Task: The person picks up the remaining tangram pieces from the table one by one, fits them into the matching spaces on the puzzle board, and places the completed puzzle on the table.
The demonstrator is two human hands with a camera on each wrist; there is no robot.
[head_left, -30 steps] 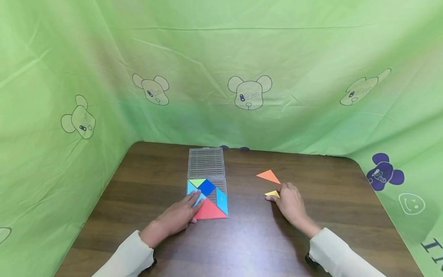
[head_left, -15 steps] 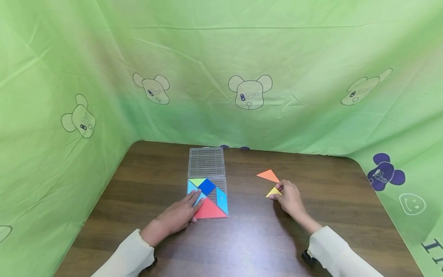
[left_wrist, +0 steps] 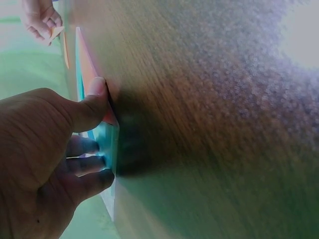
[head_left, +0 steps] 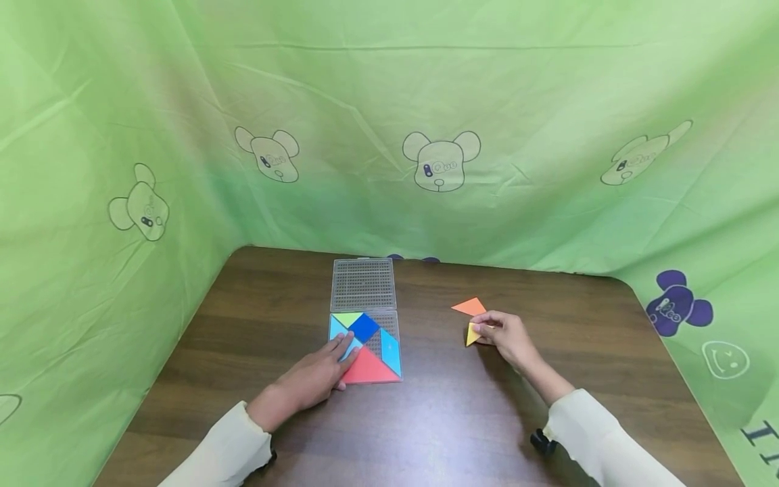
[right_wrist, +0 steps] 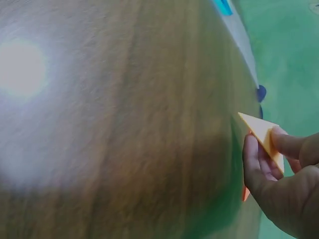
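A clear plastic case (head_left: 364,284) lies unfolded on the table, tangram pieces in its near half. My left hand (head_left: 307,382) rests over the near-left corner, fingers on the light blue triangle (head_left: 336,327). In the left wrist view its thumb touches the red triangle (left_wrist: 88,64) and other fingertips meet the case's side. Also in the case are a green triangle (head_left: 347,318), a dark blue square (head_left: 364,327) and a blue parallelogram (head_left: 390,352). My right hand (head_left: 511,340) pinches a yellow triangle (head_left: 471,334) between thumb and fingers, tilted up. An orange triangle (head_left: 470,306) lies just behind it.
The brown wooden table (head_left: 438,433) stretches around the case and both hands. Green fabric (head_left: 341,88) with printed bear heads hangs at the back and both sides. Bare dotted base shows in the near half, between the square and the parallelogram.
My right hand has picked the yellow triangle up from the table and turned it from flat to steeply tilted, shifting slightly left. The left hand and the case have stayed put.
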